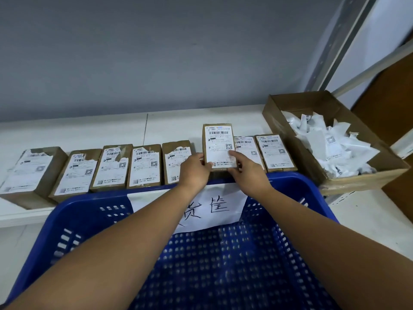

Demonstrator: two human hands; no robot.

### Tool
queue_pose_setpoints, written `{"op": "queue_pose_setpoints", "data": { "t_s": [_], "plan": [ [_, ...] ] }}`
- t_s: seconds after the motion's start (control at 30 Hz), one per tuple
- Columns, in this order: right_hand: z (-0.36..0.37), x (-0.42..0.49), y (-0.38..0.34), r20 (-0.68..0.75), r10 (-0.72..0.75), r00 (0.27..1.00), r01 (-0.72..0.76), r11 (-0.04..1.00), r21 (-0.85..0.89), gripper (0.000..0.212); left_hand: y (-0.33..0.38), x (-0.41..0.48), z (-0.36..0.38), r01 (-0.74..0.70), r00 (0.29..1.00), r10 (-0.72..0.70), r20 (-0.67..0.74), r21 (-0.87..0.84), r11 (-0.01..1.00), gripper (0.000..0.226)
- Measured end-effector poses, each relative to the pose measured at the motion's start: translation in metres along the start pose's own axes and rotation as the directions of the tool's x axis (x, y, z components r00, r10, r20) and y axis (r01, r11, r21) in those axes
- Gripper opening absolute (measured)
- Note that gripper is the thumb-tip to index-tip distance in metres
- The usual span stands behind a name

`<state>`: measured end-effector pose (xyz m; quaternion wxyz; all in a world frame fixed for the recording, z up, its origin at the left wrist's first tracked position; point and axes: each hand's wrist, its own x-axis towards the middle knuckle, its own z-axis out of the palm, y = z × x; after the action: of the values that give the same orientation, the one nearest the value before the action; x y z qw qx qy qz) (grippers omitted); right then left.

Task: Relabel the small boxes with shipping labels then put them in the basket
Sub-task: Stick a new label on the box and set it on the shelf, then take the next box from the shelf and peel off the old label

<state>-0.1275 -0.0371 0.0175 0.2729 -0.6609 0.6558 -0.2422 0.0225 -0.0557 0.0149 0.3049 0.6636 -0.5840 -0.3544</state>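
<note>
Cardboard small box (219,142), its label (218,156) facing you, is pinched at its lower corners by your left grip (195,170) and right grip (248,173), above the row of boxes (145,166) on the bench (89,130) behind the blue basket (67,204). The two-sided hold likely steadies it for smoothing the label.

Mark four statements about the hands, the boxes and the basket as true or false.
1. The left hand and the right hand hold the same small box. True.
2. The blue basket holds a stack of boxes. False: no box shows inside it.
3. The cardboard carton on the right contains white paper scraps. True.
4. The handwritten paper sign is stuck to the carton. False: it is on the basket's far wall.
</note>
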Motion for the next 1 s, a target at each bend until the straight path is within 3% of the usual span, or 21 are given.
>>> {"op": "queue_pose_setpoints", "data": {
  "t_s": [0.2, 0.4, 0.5, 0.7, 0.83, 0.9, 1.0],
  "plan": [
    [0.012, 0.01, 0.012, 0.0, 0.016, 1.0, -0.016, 0.993, -0.119, 0.05, -0.003, 0.003, 0.012, 0.017, 1.0, -0.016, -0.019, 0.024, 1.0, 0.029],
    [0.018, 0.01, 0.022, 0.029, -0.055, 0.998, 0.061, 0.949, -0.31, 0.032, -0.006, 0.009, 0.02, -0.032, 0.996, 0.012, 0.09, 0.227, 0.973, 0.035],
    [0.023, 0.01, 0.027, 0.036, -0.064, 0.997, 0.073, 0.922, -0.381, 0.034, -0.008, 0.01, 0.021, -0.063, 0.991, 0.019, 0.133, 0.337, 0.939, 0.042],
    [0.024, 0.002, 0.022, 0.033, -0.064, 0.997, 0.072, 0.919, -0.387, 0.031, -0.011, 0.008, 0.021, -0.212, 0.972, 0.136, 0.193, 0.457, 0.864, 0.046],
    [0.025, -0.003, 0.022, 0.002, -0.086, 0.996, 0.081, 0.926, -0.37, 0.037, -0.015, 0.001, 0.017, -0.329, 0.944, 0.279, 0.178, 0.592, 0.736, 0.055],
    [0.024, -0.002, 0.02, -0.018, -0.072, 0.997, 0.063, 0.945, -0.32, 0.044, -0.018, 0.0, 0.011, -0.281, 0.943, 0.323, 0.082, 0.717, 0.638, 0.05],
    [0.025, -0.001, 0.02, -0.021, -0.064, 0.998, 0.055, 0.954, -0.294, 0.048, -0.022, 0.004, -0.002, -0.04, 0.989, 0.133, -0.064, 0.754, 0.656, 0.049]
  ]
}}
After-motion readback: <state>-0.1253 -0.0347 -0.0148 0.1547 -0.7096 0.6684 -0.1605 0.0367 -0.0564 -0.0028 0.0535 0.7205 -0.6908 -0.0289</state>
